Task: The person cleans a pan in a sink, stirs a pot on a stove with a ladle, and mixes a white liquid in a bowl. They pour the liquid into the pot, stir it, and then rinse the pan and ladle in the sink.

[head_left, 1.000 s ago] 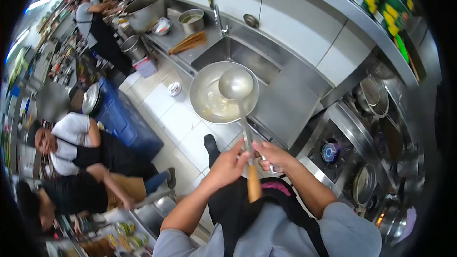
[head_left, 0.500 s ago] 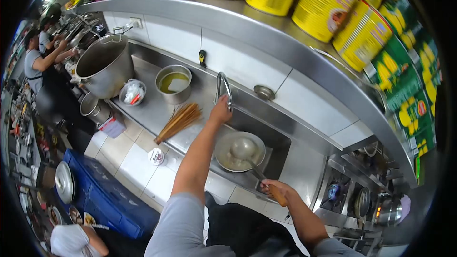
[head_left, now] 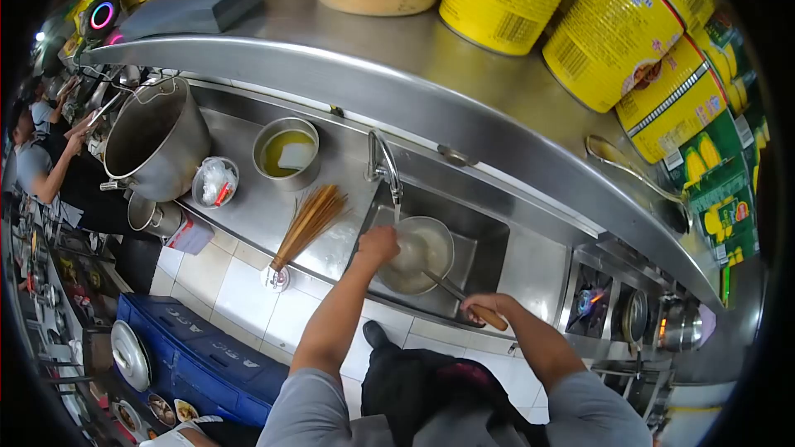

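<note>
A round metal bowl (head_left: 445, 250) of cloudy water sits in the steel sink (head_left: 489, 240). My right hand (head_left: 483, 310) is closed round the wooden handle (head_left: 495, 319) of a ladle, whose metal shaft (head_left: 443, 282) slopes into the bowl; its head is hidden in the murky liquid. Water runs from the curved faucet (head_left: 383, 149) into the bowl. At the bowl's left rim, just below the stream, my left hand (head_left: 379, 245) has its fingers curled; whether they grip the rim is hidden.
Left of the sink lie a bamboo brush (head_left: 308, 223), a pot of yellowish liquid (head_left: 286, 153), a small bowl with plastic (head_left: 215, 182) and a tall stockpot (head_left: 157, 141). A shelf with yellow cans (head_left: 509, 0) overhangs. A lit burner (head_left: 590, 301) is at right; co-workers stand far left.
My left hand has come down from the faucet to the bowl's left rim. Water now visibly flows. The ladle's head has sunk lower in the bowl, and my view has shifted.
</note>
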{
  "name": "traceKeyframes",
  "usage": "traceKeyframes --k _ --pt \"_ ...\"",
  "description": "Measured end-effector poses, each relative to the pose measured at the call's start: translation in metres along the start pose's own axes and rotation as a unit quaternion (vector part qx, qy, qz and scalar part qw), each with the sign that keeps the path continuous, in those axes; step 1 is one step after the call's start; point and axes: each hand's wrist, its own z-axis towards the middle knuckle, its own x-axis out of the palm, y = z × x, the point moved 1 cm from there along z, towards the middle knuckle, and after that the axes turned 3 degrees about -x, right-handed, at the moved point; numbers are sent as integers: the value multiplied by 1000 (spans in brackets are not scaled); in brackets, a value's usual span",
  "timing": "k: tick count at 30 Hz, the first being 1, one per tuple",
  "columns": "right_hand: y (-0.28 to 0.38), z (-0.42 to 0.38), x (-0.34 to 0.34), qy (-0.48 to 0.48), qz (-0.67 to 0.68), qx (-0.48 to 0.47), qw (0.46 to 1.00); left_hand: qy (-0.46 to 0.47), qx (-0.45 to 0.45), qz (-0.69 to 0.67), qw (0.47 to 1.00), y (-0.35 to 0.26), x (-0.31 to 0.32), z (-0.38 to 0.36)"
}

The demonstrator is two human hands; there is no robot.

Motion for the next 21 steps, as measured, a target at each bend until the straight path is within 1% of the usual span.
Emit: traceKeyframes --k 1,3,4,5,6,7,9,10,11,12,13,14,15,16,17,19,20,21 --pt "4 -6 -3 -30 -75 -10 997 -27 -43 1 999 8 -1 -9" --pt "2 6 -5 -90 -107 19 990 -26 -66 43 997 23 -17 -28" --pt "0 5 -6 -86 -104 21 991 -75 -38 72 994 42 -16 -32" --pt "11 -10 5 -105 -162 8 981 -123 -8 102 987 63 -16 -35" --pt "14 -19 13 -124 -219 -6 968 -166 -35 112 979 70 -33 -51" --pt "8 -12 10 -121 -215 -5 969 -210 -61 122 968 76 -52 -67" --pt "-1 21 -6 -129 -361 4 924 -265 -91 130 951 110 -69 -82" --pt "-5 30 -10 -133 -418 -2 899 -263 -88 133 951 117 -73 -91" --pt "-7 31 -9 -132 -414 -4 901 -245 -175 141 943 123 -77 -101" --pt "-6 32 -7 -156 -488 -26 858 -225 -262 147 927 130 -80 -110" --pt "-4 33 -4 -179 -558 -47 809 -225 -260 150 927 142 -78 -112" --pt "-3 34 -1 -177 -555 -49 811 -162 -278 132 938 156 -72 -110" --pt "-1 34 1 -218 -541 -34 811 -99 -294 114 944 166 -66 -108" --pt "1 35 3 -259 -526 -18 810 -78 -278 118 950 175 -60 -107" --pt "5 35 6 -259 -524 -20 812 -79 -277 122 950 177 -56 -106" --pt "15 37 12 -208 -566 -77 794 -77 -245 89 962 182 -49 -103" --pt "16 40 19 -209 -565 -79 794 -100 -208 56 971 164 -55 -112" --pt "8 44 27 -106 -213 -47 970 -100 -205 58 972 154 -49 -113"
